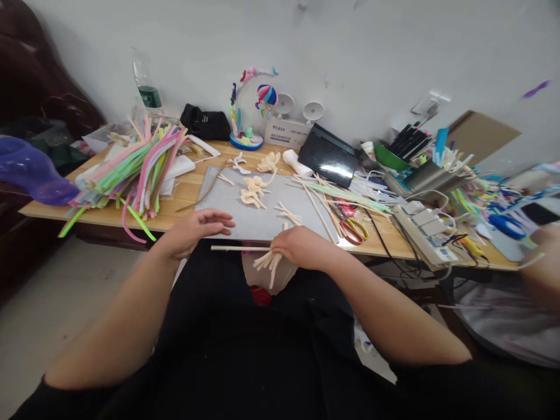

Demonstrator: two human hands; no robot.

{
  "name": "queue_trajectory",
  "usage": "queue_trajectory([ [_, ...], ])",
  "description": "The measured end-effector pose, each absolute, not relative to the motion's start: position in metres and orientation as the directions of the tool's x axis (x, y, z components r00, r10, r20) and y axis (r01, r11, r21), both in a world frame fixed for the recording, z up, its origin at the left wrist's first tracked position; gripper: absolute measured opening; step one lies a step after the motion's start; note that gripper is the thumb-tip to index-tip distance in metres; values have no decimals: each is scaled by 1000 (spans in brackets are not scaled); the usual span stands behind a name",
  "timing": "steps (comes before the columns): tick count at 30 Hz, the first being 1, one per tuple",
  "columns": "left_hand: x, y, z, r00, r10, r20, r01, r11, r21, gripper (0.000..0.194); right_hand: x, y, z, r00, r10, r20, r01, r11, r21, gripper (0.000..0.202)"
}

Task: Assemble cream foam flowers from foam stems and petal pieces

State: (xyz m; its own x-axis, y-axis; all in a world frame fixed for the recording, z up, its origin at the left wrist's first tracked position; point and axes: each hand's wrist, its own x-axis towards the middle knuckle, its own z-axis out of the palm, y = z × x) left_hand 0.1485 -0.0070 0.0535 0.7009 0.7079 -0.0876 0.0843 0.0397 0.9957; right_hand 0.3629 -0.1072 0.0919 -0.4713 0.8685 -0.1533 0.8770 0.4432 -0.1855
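Note:
My right hand is closed around a bunch of short cream pipe cleaners at the table's front edge. One longer cream pipe cleaner sticks out of this grip to the left. My left hand hovers left of it, palm inward, its fingers stretched out and holding nothing. Behind my hands lies a grey mat. On it are cream looped shapes, perhaps petals, and a small pile of short cream pieces.
A large bundle of pastel pipe cleaners lies at the left. Scissors and a power strip sit to the right. At the back stand a balloon ornament and a black case. Another person's hand shows far right.

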Motion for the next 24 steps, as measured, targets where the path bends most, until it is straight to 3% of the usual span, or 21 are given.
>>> queue_trajectory([
  [3, 159, -13, 67, 710, 705, -3, 248, -246, 937, 31, 358, -101, 95, -452, 874, -178, 892, 444, -86, 21],
  [6, 182, -34, 70, 812, 583, 14, 409, -586, 700, 22, 353, -97, 98, -420, 892, -166, 905, 425, -9, 20],
  [9, 196, -46, 62, 832, 553, 55, 453, -732, 508, 26, 354, -96, 103, -431, 891, -142, 902, 429, -44, 20],
  [12, 195, -45, 51, 842, 528, 110, 435, -786, 439, 25, 360, -96, 104, -446, 886, -130, 894, 435, -103, 21],
  [18, 188, -38, 47, 865, 499, 55, 430, -795, 428, 22, 365, -94, 102, -439, 892, -105, 896, 425, -132, 25],
  [24, 194, -42, 52, 803, 594, -48, 395, -470, 789, 30, 362, -92, 103, -422, 900, -107, 895, 396, -204, 20],
])
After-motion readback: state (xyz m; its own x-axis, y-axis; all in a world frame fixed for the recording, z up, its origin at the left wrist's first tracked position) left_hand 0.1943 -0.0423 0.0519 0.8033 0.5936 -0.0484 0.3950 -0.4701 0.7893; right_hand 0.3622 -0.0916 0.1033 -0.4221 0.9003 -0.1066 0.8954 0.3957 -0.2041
